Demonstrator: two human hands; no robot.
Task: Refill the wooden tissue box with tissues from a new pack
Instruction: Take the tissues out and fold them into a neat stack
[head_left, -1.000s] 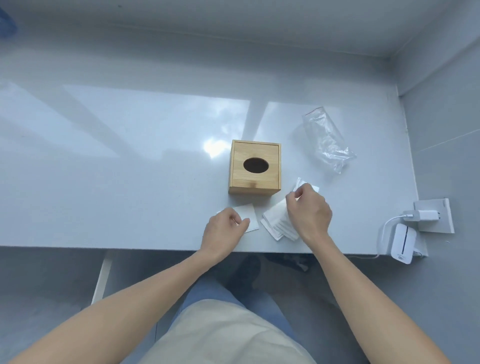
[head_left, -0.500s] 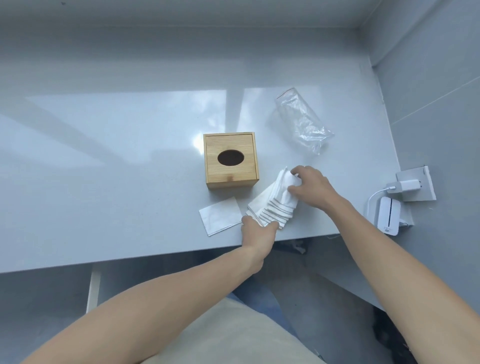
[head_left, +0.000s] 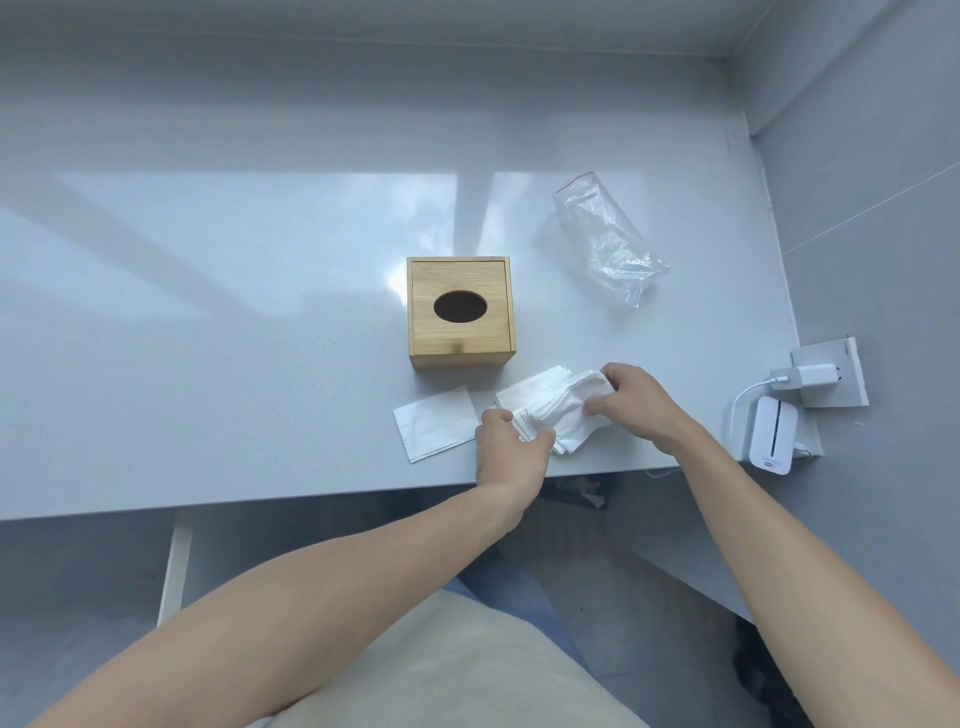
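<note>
The wooden tissue box stands upright on the white counter, lid on, its oval slot dark. Just in front and to its right lies a fanned stack of white tissues. My left hand pinches the stack's near end, and my right hand grips its far end, bunching the sheets. One single tissue lies flat to the left of the stack. The clear plastic pack wrapper lies crumpled behind and to the right of the box.
The counter's front edge runs just below my hands. At the right end are a wall socket with a white charger and a small white device on a cable. A grey wall closes the right side.
My left hand let go of the single tissue and moved right onto the stack's near end. My right hand shifted to the far end, and the stack has been gathered closer together.
</note>
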